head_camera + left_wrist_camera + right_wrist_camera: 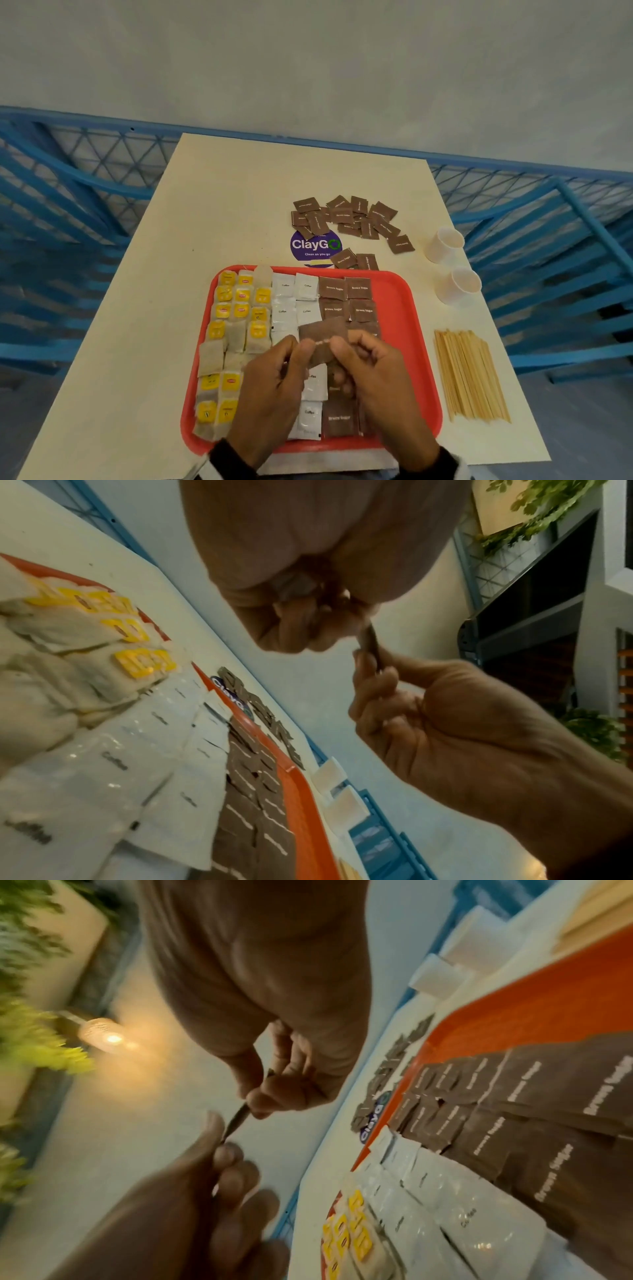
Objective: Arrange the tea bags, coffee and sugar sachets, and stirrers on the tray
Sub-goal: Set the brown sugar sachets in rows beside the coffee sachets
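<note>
Now flat brown paper sachet [325,337] betw. both hands, over red tray [404,308].

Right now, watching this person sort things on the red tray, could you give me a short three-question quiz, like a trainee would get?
1. True or false: the wooden stirrers already lie on the red tray.
2. What do the left hand and right hand pinch together? A) white coffee sachet B) brown sugar sachet C) tea bag
3. Fill in: the two paper cups stand on the table, ____ the tray.

Key: 1 false; 2 B; 3 beside.
</note>
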Demonstrator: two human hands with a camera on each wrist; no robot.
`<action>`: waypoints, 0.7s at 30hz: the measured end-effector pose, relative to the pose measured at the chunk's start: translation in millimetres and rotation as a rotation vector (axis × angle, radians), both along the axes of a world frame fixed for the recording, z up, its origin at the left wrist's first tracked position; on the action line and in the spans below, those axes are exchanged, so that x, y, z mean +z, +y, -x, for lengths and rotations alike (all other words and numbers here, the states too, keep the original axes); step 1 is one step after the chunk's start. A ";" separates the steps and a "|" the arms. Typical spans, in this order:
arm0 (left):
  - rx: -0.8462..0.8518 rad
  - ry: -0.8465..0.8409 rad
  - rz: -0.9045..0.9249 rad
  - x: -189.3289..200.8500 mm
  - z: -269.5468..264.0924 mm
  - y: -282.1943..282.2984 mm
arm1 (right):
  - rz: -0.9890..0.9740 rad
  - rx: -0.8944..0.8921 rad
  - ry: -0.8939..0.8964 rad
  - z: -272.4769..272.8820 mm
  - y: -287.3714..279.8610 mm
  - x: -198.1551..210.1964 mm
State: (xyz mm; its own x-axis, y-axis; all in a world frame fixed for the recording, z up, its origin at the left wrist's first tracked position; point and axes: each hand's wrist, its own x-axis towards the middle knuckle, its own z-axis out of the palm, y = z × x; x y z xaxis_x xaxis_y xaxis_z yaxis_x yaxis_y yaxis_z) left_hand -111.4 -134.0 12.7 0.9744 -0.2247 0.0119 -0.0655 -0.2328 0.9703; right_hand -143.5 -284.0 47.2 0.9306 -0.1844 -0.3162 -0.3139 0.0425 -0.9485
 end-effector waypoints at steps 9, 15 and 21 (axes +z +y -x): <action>-0.188 0.057 -0.289 -28.7 -25.5 25.7 | 0.365 -0.242 0.324 -116.4 -124.8 -102.9; -0.230 0.063 -0.375 -27.2 -48.0 20.0 | 0.745 -0.311 0.319 -128.2 -130.5 -101.0; -0.347 -0.155 -0.728 -23.7 -103.9 -28.4 | 0.766 -0.197 0.360 -129.8 -130.3 -110.6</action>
State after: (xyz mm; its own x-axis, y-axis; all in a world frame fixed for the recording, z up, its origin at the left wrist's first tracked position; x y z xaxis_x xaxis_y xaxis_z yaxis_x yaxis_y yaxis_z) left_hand -7.5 -162.4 -11.0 0.8475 -0.5161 -0.1241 -0.3705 -0.7426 0.5579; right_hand -13.8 -414.2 -63.4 0.7270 -0.6138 -0.3078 -0.6540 -0.4825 -0.5826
